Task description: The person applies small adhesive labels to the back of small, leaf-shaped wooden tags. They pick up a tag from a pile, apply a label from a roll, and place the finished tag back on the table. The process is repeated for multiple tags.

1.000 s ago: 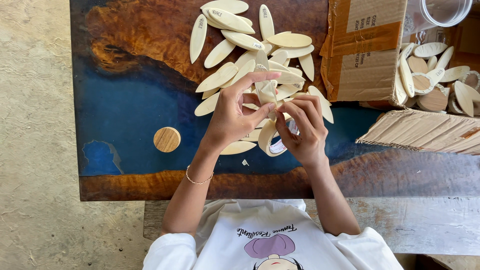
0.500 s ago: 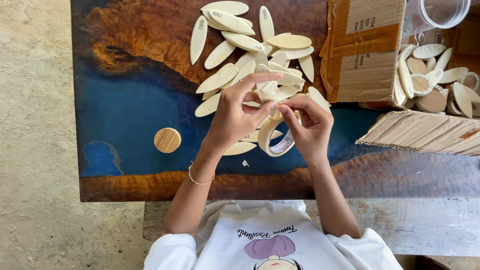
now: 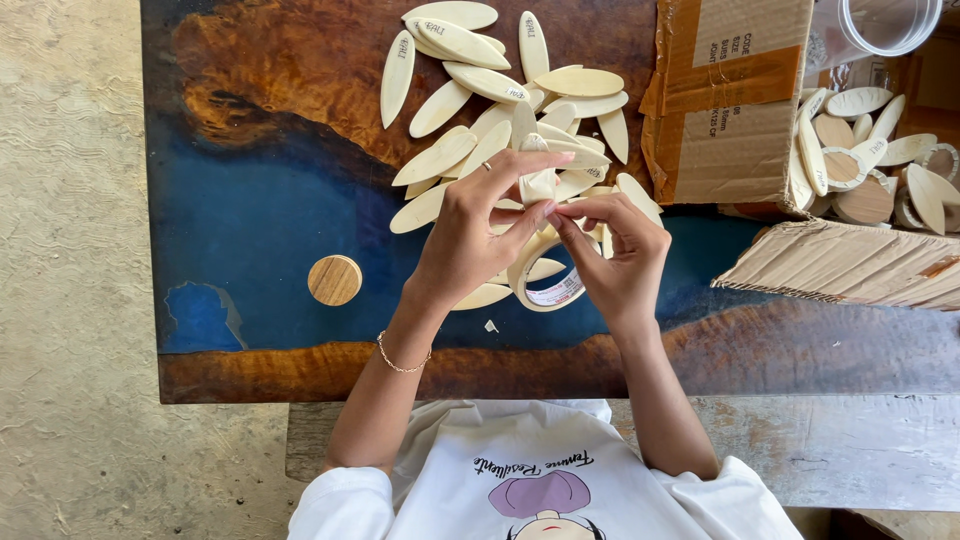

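Observation:
My left hand (image 3: 468,240), with a thin bracelet at the wrist, pinches a pale wooden oval piece (image 3: 538,183) upright between thumb and fingers. My right hand (image 3: 622,258) meets it fingertip to fingertip and grips the strip end of a beige tape roll (image 3: 543,290), which hangs just below both hands over the blue and brown resin-and-wood table (image 3: 260,220). Behind the hands a loose pile of the same wooden ovals (image 3: 470,45) is spread on the table. A few more ovals lie under my hands.
A small round wooden disc (image 3: 334,280) lies left of my hands. An open cardboard box (image 3: 735,100) stands at the back right, beside wooden discs and ovals (image 3: 865,160), a corrugated cardboard sheet (image 3: 850,265) and a clear plastic tub (image 3: 880,20).
Both hands have drawn closer together and lifted slightly. The tape roll has turned and now hangs lower between them, and the oval piece stands more upright in my left fingers.

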